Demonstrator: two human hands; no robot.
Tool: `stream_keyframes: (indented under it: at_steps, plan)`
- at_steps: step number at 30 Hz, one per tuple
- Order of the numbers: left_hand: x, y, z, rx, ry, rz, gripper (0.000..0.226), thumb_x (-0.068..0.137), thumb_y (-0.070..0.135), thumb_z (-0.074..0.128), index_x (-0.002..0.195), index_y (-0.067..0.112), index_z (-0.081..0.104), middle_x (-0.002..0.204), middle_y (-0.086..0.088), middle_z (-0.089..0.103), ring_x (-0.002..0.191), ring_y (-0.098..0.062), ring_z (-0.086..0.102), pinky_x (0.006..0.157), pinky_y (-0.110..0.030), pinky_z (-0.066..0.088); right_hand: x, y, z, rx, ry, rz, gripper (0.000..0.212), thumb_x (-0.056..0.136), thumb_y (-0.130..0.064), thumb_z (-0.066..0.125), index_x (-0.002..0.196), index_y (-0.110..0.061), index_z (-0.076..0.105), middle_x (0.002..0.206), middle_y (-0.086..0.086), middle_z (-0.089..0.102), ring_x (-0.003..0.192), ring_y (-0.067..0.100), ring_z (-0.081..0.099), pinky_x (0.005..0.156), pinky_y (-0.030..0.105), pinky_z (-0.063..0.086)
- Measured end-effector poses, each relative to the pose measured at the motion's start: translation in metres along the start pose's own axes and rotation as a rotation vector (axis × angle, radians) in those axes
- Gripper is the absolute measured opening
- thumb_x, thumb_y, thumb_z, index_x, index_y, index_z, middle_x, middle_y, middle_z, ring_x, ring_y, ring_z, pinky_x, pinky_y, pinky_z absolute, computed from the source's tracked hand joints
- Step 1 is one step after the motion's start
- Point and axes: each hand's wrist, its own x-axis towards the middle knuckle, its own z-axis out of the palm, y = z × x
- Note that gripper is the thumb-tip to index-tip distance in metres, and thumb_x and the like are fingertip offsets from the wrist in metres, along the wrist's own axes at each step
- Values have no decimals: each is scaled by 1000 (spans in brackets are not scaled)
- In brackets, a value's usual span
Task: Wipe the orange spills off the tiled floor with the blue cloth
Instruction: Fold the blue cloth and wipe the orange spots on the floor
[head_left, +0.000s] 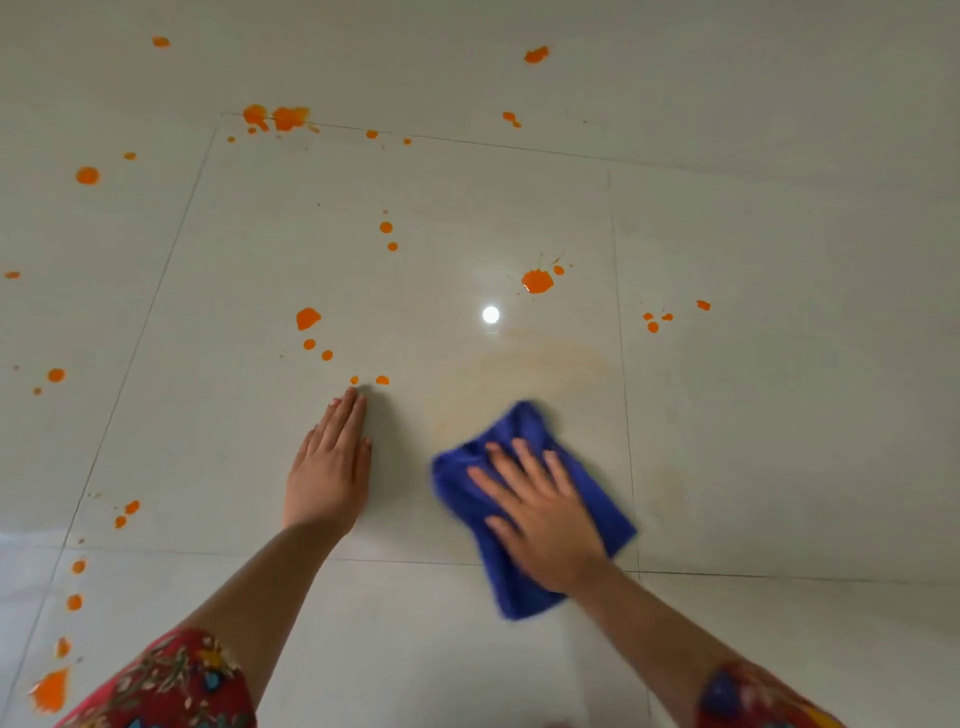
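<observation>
Head view: right hand (540, 519) pressed flat-fingered on the blue cloth (522, 423); left hand (327, 467) lay flat, empty. One faint smear (519, 371) ahead looked wiped; most orange spills (536, 281) remained.

Both forearms reach forward. The left hand (332, 467) lies palm down, fingers straight and together; the right hand (540, 514), beside it, lies palm down, fingers spread.

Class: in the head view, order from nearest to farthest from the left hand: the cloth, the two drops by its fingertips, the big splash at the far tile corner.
1. Two drops, just beyond the left hand.
2. Cloth, to its right.
3. Big splash, far ahead, slightly left.
</observation>
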Motion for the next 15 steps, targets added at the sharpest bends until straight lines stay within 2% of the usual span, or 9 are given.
stream_keyframes:
  at_steps: [1, 3, 5, 6, 7, 9, 12, 13, 15]
  plan:
    - [-1, -2, 0, 3, -4, 15, 58, 95, 38, 20, 150, 19, 25, 157, 8, 17, 145, -9, 13, 117, -28, 15, -9, 28, 0, -34, 5, 73, 57, 98, -46, 29, 153, -35, 15, 161, -1, 19, 149, 26, 14, 116, 51, 18]
    - [-6, -5, 2, 15, -31, 30, 59, 95, 40, 17, 151, 22, 23, 156, 13, 11, 144, -4, 6, 117, -26, 10, 7, 77, -4, -53, -9, 342, 58, 97, -46, 23, 152, -31, 13, 160, 1, 22, 148, 29, 18, 116, 52, 19]
    - [-7, -6, 2, 10, -36, 27, 61, 94, 44, 13, 151, 24, 24, 155, 16, 11, 143, -2, 7, 116, -24, 10, 63, 90, -14, 13, 51, 615, 62, 95, -50, 16, 152, -28, 19, 160, 2, 22, 147, 31, 18, 117, 53, 17]
    - [-5, -7, 0, 3, -23, 18, 62, 93, 46, 12, 149, 25, 27, 154, 17, 14, 144, -3, 11, 115, -23, 13, 96, 78, -18, 55, 58, 657, 64, 93, -51, 14, 152, -27, 22, 160, 3, 22, 147, 33, 17, 116, 54, 15]
    - [-4, -6, -3, -7, -3, 5, 62, 92, 47, 12, 148, 27, 31, 154, 17, 20, 143, -4, 17, 113, -23, 18, 123, 58, -18, 76, 46, 618, 66, 92, -51, 14, 152, -26, 23, 160, 4, 22, 147, 33, 16, 116, 55, 13]
    - [1, -5, -8, -35, 34, -13, 61, 92, 48, 15, 143, 28, 41, 151, 15, 33, 140, -7, 31, 108, -22, 28, 142, 2, -13, 52, 32, 372, 63, 94, -50, 22, 152, -26, 24, 160, 3, 22, 148, 32, 15, 117, 55, 15]
    - [5, -3, -14, -76, 65, -25, 57, 93, 46, 21, 138, 27, 50, 145, 11, 46, 134, -11, 43, 105, -27, 38, 64, -42, -2, 30, -46, -44, 60, 98, -48, 31, 153, -31, 17, 162, -3, 15, 149, 26, 10, 119, 48, 12]
    - [4, -5, -14, -75, 63, -25, 55, 93, 46, 22, 138, 27, 50, 145, 11, 46, 134, -11, 42, 104, -29, 40, 31, -32, -2, 24, -57, -92, 60, 98, -48, 32, 154, -32, 15, 162, -4, 14, 150, 24, 9, 120, 45, 11]
    - [0, -6, -10, -73, 40, -10, 55, 94, 45, 22, 140, 27, 46, 148, 13, 40, 138, -9, 36, 106, -30, 38, -9, 22, -4, -33, -58, -27, 60, 98, -46, 32, 153, -34, 14, 161, -3, 18, 149, 23, 11, 119, 46, 13]
